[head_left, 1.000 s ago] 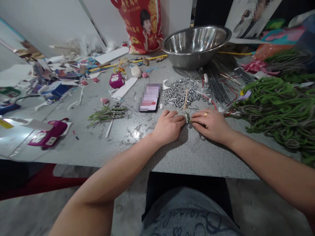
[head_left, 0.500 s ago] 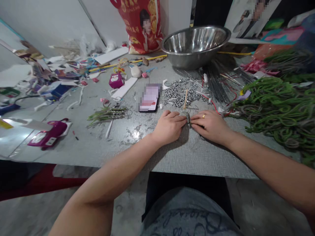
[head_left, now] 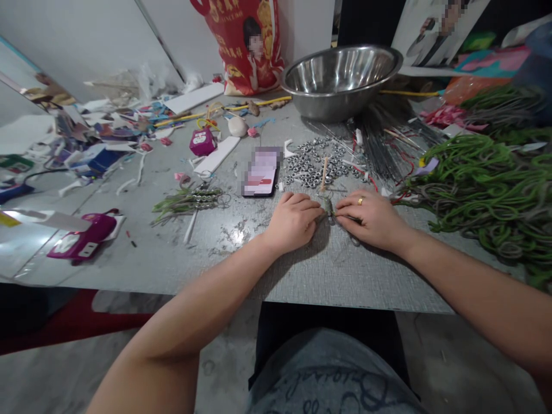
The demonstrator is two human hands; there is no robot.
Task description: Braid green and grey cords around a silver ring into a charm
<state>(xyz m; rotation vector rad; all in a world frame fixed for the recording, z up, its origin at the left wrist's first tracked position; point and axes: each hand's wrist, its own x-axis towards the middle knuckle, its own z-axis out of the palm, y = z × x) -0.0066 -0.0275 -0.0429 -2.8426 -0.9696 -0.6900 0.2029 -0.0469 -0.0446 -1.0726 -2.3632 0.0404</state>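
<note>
My left hand [head_left: 294,221] and my right hand [head_left: 370,218] rest on the grey table [head_left: 302,270], fingertips meeting. Both are closed in a pinch on a small green cord with metal nuts [head_left: 329,208] held between them. My right hand wears a gold ring. Just beyond my fingers lies a heap of metal nuts [head_left: 314,161] with a small wooden stick [head_left: 324,173] on it. A finished bundle of green cords with nuts [head_left: 190,200] lies to the left.
A phone [head_left: 261,171] lies beside the nuts. A steel bowl [head_left: 340,77] stands at the back. A pile of green cords [head_left: 487,190] fills the right side, thin metal rods [head_left: 383,144] lie beside it. Pink objects [head_left: 81,238] and paper clutter cover the left.
My hands have stayed together at the same spot, with only small finger movements on the cord. The view has shifted slightly.
</note>
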